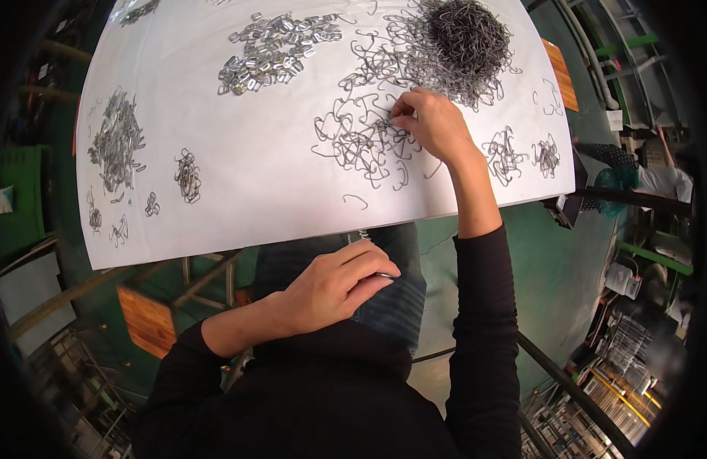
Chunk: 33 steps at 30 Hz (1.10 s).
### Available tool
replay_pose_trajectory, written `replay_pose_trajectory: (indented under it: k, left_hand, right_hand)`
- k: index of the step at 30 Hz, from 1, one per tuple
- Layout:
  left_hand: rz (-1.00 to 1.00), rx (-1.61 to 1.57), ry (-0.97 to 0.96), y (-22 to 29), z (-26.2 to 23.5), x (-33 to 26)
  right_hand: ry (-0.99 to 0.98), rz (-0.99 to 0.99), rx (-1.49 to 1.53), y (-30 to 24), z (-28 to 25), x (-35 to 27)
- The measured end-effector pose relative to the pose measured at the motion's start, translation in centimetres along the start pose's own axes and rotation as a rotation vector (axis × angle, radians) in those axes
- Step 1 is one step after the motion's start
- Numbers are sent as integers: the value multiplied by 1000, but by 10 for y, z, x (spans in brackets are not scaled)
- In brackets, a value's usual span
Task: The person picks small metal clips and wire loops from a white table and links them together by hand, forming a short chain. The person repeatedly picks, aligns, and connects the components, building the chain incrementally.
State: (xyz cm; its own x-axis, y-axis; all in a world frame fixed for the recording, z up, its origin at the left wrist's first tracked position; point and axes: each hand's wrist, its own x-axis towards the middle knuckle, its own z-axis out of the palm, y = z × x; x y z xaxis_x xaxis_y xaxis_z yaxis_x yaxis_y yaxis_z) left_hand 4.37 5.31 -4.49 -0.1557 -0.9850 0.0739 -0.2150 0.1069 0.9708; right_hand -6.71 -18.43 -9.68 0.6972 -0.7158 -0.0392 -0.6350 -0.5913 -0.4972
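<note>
My right hand (437, 126) reaches over the white table, thumb and forefinger pinched together at the edge of a loose spread of bent wire hooks (361, 145). Whether a hook is between those fingertips is hidden. Above my lap, short of the table edge, my left hand (330, 281) is closed. A sliver of shiny metal (384, 275) shows between its thumb and forefinger, and small wire ends (363, 236) stick out past its far side. Beyond my right hand rises a dense dark heap of wire hooks (468, 42).
Flat metal buckles (273, 53) lie in a pile at the table's far middle. Smaller wire-part piles (118, 145) sit at the left, others (506, 157) at the right. A wooden stool (147, 317) stands below left. Another person (663, 180) is at far right.
</note>
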Motion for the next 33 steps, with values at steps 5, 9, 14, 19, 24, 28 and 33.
replay_pose_trajectory:
  k: [5, 9, 14, 19, 24, 28, 33]
  left_hand:
    - [49, -5, 56, -4, 3, -6]
    - [51, -15, 81, -5, 5, -10]
    - [22, -36, 104, -6, 9, -15]
    - [33, -35, 133, -6, 12, -19]
    - [34, -49, 141, -6, 15, -21]
    - [37, -51, 156, -6, 16, -21]
    - [49, -47, 182, -4, 17, -23]
  right_hand:
    - [-26, -9, -123, 0, -2, 2]
    - [59, 19, -87, 10, -9, -3]
    - [-4, -69, 2, 8, 5, -3]
    - [-37, -118, -146, 1, 13, 4]
    - [-238, 24, -141, 13, -18, 2]
    - [-172, 58, -9, 13, -18, 3]
    - [-140, 156, -105, -5, 3, 16]
